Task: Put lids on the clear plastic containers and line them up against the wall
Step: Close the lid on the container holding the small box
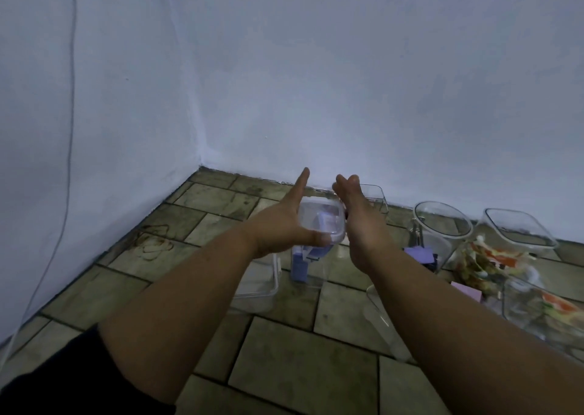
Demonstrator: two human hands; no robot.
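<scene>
One lidded container (319, 222), purple items inside, between left hand (279, 226), right hand (361, 225).

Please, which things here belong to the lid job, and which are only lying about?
Job: lid, between left hand and right hand; container with purple contents under it; open round container; open square container; empty container by the wall.
Lying about: purple paper; cable on the left wall; stain on the floor.

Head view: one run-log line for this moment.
left hand: flat against lidded container | right hand: flat on its other side | round container: unlidded, to the right
</scene>
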